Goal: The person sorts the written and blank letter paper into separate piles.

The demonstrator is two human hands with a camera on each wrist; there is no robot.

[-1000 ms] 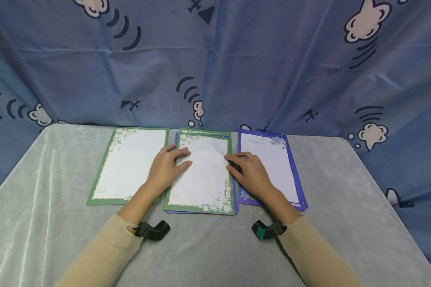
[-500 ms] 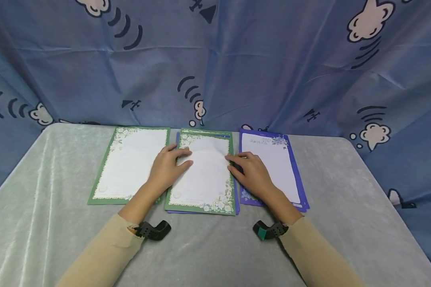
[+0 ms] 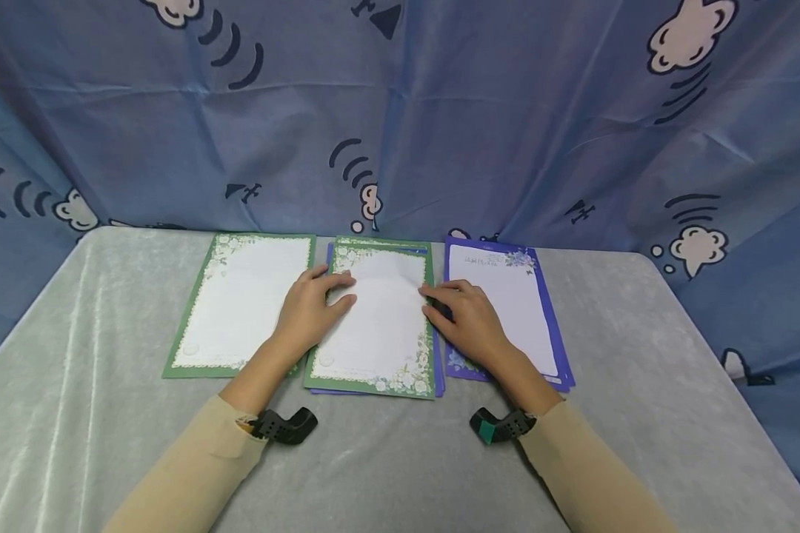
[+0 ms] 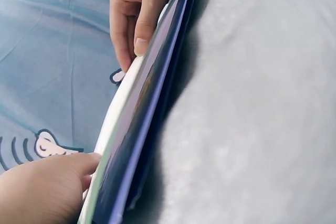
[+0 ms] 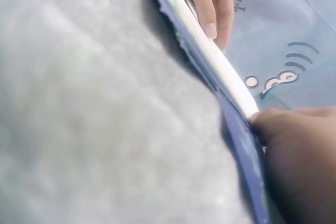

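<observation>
A white sheet with a green floral border [image 3: 380, 326] lies on top of a loose stack in the middle of the table. Another green edge and a purple-bordered sheet [image 3: 439, 370] peek out beneath it. My left hand [image 3: 307, 311] rests at its left side, thumb and fingers spread apart, fingertips on the paper. On the opposite side, my right hand [image 3: 470, 322] touches the right border with its thumb and fingertips. The wrist views show the stack [image 4: 123, 108] nearly edge-on; the paper bows slightly upward between both hands. Some fingers are hidden.
Left of the stack lies a green-bordered sheet [image 3: 240, 311], partly under my left forearm. Purple-bordered sheets [image 3: 520, 326] lie to the right, partly under my right hand. A grey cloth covers the table [image 3: 400, 474]. Behind it hangs a blue patterned curtain [image 3: 480, 163].
Both hands keep their places on the middle stack, and the sheets have not visibly moved. Only the head view has shifted very slightly.
</observation>
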